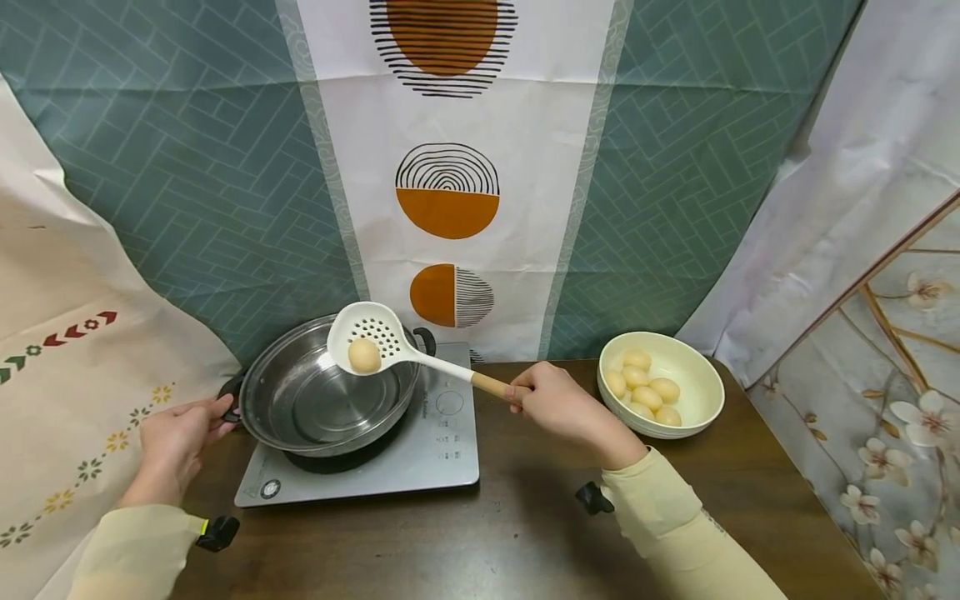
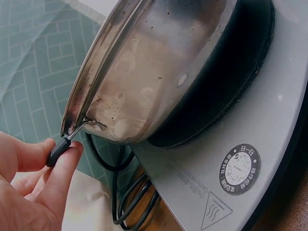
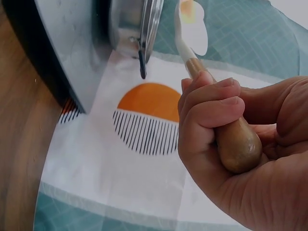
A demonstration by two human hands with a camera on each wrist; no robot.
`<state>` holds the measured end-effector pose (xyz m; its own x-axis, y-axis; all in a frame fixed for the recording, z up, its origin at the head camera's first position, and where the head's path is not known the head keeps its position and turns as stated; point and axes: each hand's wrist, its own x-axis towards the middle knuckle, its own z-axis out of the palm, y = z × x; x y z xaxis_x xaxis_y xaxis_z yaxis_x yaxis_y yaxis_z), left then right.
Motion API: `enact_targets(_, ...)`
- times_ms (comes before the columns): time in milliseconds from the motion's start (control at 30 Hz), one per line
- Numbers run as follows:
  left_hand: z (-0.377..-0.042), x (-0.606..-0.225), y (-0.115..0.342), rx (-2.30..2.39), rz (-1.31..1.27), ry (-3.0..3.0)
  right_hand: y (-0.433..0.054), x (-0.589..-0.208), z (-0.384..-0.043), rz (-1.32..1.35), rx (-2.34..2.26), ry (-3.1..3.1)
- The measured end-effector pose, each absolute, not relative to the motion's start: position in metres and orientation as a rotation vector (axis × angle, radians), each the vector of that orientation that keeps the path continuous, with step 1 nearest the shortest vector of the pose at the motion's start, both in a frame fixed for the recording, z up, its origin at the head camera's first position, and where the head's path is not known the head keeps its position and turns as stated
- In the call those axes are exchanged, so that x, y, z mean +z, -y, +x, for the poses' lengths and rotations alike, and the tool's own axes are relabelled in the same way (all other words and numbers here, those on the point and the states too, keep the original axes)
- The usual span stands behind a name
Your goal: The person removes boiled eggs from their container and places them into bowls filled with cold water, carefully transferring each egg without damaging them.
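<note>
My right hand (image 1: 553, 402) grips the wooden handle of a white slotted skimmer (image 1: 390, 340); in the right wrist view the fingers curl round the handle's rounded end (image 3: 238, 147). One pale yellow, egg-shaped ball (image 1: 364, 355) lies in the skimmer's bowl, held over the right part of a steel pan (image 1: 322, 408). My left hand (image 1: 176, 437) pinches the pan's black side handle (image 2: 58, 152) between thumb and fingers. No food shows inside the pan, which sits on a grey induction cooker (image 1: 442, 450).
At the right, a cream bowl (image 1: 697, 392) holds several more pale yellow balls (image 1: 647, 398). Black cable (image 2: 118, 192) coils beside the cooker. A patterned curtain (image 1: 450, 108) hangs behind the brown table (image 1: 420, 550). The pan's far handle (image 1: 425, 339) is near the skimmer.
</note>
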<state>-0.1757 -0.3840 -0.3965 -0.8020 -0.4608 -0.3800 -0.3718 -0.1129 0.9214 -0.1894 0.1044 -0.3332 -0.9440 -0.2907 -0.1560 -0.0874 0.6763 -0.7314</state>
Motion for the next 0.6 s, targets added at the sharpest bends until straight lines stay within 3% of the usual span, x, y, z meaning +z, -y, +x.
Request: enact_targets(600, -0.171, -0.4, 0.385, -2.073, 0.924, 2.067, -0.168, -0.331, -0.183, -0.237, -1.23, -2.633)
